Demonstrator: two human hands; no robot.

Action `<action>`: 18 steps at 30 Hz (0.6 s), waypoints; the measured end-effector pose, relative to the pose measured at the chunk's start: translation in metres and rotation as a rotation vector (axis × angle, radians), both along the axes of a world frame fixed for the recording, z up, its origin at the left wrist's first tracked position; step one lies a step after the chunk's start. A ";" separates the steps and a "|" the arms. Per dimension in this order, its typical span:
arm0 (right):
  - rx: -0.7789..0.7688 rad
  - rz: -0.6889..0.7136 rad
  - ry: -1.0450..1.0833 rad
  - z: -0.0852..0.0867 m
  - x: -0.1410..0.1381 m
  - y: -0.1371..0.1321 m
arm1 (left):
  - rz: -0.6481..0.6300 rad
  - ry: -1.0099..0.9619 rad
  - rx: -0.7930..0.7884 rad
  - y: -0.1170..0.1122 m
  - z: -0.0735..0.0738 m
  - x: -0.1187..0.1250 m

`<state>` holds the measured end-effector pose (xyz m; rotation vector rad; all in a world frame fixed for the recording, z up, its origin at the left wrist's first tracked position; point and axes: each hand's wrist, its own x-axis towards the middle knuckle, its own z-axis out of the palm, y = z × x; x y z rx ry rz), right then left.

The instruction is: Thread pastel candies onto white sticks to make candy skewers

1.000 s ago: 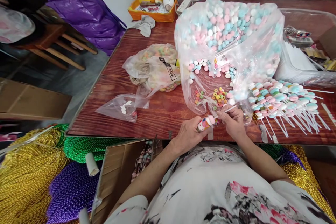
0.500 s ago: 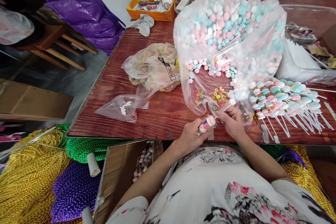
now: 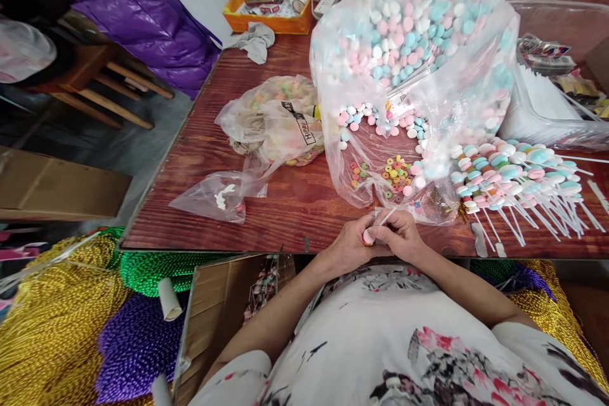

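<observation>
Both hands meet at the near edge of the wooden table. My left hand is closed around a stack of pastel candy discs, mostly hidden in the fingers. My right hand pinches a thin white stick that runs into that stack. Just beyond the hands lies an open clear bag full of pink, blue and white candy discs, with small coloured candy rings spilled at its mouth. To the right sits a pile of finished candy sticks.
A smaller bag of mixed candy and a nearly empty clear bag lie at left. An orange tray stands at the back. A clear tub is at right. A cardboard box and gold, green and purple bead piles sit below.
Both hands have drawn back from the bag's mouth toward my body and closed together. The candy stack, plainly visible before, is now mostly covered by the left fingers.
</observation>
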<state>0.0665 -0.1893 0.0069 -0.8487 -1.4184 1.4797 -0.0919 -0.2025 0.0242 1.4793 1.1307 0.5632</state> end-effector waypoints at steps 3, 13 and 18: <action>-0.028 0.038 -0.015 -0.001 0.006 0.009 | -0.001 0.031 -0.010 0.003 0.000 -0.009; 0.038 -0.124 -0.070 0.014 0.018 0.027 | 0.085 0.249 0.115 -0.005 0.000 -0.010; 0.120 -0.213 -0.145 0.005 0.008 0.017 | 0.122 0.297 0.090 -0.006 0.004 -0.004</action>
